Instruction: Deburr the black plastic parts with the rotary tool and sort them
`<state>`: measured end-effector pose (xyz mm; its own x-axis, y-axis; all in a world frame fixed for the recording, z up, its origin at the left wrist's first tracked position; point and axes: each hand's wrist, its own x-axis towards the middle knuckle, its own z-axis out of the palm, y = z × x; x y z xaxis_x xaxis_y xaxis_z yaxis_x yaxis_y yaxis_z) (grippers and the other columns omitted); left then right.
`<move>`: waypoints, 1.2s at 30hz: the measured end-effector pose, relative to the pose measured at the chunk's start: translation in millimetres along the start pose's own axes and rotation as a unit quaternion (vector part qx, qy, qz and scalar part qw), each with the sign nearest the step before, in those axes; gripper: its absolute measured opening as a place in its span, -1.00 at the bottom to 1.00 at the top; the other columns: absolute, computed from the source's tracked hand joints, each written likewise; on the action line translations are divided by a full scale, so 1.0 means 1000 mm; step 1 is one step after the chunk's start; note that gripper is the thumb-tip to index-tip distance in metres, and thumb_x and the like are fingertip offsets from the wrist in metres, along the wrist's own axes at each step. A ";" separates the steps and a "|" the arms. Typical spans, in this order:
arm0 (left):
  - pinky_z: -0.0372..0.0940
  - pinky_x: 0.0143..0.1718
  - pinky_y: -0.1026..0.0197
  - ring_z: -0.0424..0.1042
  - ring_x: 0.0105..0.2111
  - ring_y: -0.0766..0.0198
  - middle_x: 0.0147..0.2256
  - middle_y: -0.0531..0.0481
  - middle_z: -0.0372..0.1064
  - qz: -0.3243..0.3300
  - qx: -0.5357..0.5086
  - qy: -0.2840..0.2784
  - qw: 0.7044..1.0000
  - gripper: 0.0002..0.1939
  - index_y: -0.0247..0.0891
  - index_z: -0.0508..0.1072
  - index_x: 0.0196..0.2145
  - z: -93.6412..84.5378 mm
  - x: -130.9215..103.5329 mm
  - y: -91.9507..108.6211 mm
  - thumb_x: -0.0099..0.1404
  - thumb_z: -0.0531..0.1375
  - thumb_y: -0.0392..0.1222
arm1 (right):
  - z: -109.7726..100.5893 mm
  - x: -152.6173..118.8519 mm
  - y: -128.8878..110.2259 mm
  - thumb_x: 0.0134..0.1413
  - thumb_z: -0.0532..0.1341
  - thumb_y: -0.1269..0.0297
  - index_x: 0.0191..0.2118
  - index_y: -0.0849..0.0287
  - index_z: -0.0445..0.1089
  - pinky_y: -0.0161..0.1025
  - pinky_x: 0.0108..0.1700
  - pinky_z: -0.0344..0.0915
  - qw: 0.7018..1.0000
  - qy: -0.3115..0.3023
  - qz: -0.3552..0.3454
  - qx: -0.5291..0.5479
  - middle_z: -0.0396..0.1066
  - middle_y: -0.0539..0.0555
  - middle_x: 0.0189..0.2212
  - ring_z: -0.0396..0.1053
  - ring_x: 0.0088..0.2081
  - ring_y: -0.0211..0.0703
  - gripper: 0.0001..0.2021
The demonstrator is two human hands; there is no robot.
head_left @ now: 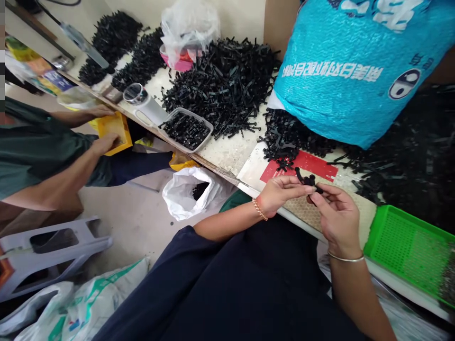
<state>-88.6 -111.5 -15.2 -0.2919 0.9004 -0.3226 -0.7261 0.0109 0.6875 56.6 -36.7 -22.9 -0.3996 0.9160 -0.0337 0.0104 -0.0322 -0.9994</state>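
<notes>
My left hand (280, 193) and my right hand (340, 214) meet over the bench's front edge, fingers pinched. Between their fingertips are small black plastic parts (308, 180) with rounded ends; how many there are, I cannot make out. My left thumb and fingers hold them from the left, my right thumb and fingers from the right. Just beyond the hands a red-and-white sheet (314, 163) lies on the bench, with a few star-shaped black parts (284, 163) at its edge.
A large heap of black parts (231, 85) covers the bench behind a clear tub (208, 139) of them. A blue sack (330, 94) stands at the back right, a green basket (386, 232) at the right. A co-worker at left holds a yellow tray (128, 135). A white bag (170, 189) stands below the edge.
</notes>
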 end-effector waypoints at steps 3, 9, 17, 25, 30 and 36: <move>0.41 -0.10 0.12 0.56 -0.32 0.27 -0.37 -0.03 0.61 -0.007 0.012 0.002 1.000 -0.47 -0.26 0.54 -0.50 0.004 -0.001 0.001 -0.25 0.67 0.07 | 0.001 -0.008 -0.001 -0.03 0.57 0.07 -0.11 0.03 0.61 -0.18 -0.20 0.60 1.000 0.000 -0.009 -0.022 0.56 0.03 -0.29 0.51 -0.32 -0.20 -0.64; 0.46 -0.27 0.30 0.52 -0.44 0.40 -0.43 0.08 0.58 -0.089 0.078 0.031 0.992 -0.51 -0.26 0.49 -0.49 0.013 0.008 0.011 -0.18 0.67 -0.05 | -0.039 -0.043 -0.015 0.02 0.49 0.01 0.28 0.00 0.35 0.35 0.33 0.39 0.943 0.098 -0.128 -0.292 0.30 0.27 0.24 0.32 0.31 0.31 -0.29; 0.52 -0.40 0.35 0.52 -0.52 0.39 -0.46 0.03 0.55 -0.165 0.192 -0.016 0.967 -0.66 -0.33 0.54 -0.46 0.042 0.036 -0.001 -0.03 0.63 -0.25 | -0.127 -0.045 -0.038 0.25 0.34 -0.08 0.50 -0.07 -0.15 0.27 0.45 0.25 0.823 0.410 -0.242 -0.309 -0.10 0.29 0.50 0.12 0.45 0.25 -0.11; 0.56 -0.34 0.27 0.58 -0.45 0.31 -0.41 -0.05 0.59 -0.214 0.265 -0.109 0.934 -0.66 -0.36 0.52 -0.48 0.085 0.062 -0.024 0.00 0.63 -0.31 | -0.137 0.020 -0.045 0.22 0.27 -0.28 0.27 -0.20 0.22 -0.06 0.12 0.53 0.961 0.118 -0.213 -0.132 0.56 0.01 -0.02 0.51 0.02 -0.08 -0.40; 0.52 -0.42 0.35 0.58 -0.48 0.34 -0.46 -0.05 0.57 -0.249 0.301 -0.107 0.914 -0.67 -0.38 0.52 -0.53 0.091 0.070 -0.039 0.00 0.62 -0.40 | -0.168 0.027 -0.053 0.14 0.37 -0.24 0.11 -0.11 0.36 -0.20 -0.25 0.50 0.944 0.198 -0.243 -0.106 0.43 -0.10 -0.37 0.38 -0.38 -0.22 -0.47; 0.51 -0.40 0.37 0.59 -0.48 0.34 -0.47 -0.05 0.59 -0.263 0.320 -0.115 0.903 -0.66 -0.37 0.53 -0.49 0.088 0.071 -0.041 -0.03 0.63 -0.37 | -0.185 0.007 -0.020 0.10 0.40 -0.28 -0.10 0.02 0.47 -0.32 -0.54 0.17 0.928 0.327 -0.180 0.006 0.03 -0.26 -0.65 0.06 -0.66 -0.38 -0.51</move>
<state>-25.5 -9.5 -9.1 0.1802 0.7627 -0.6211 -0.1967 0.6466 0.7370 223.0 43.7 -4.0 0.2658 0.9148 0.3041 -0.0276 0.3225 -0.9462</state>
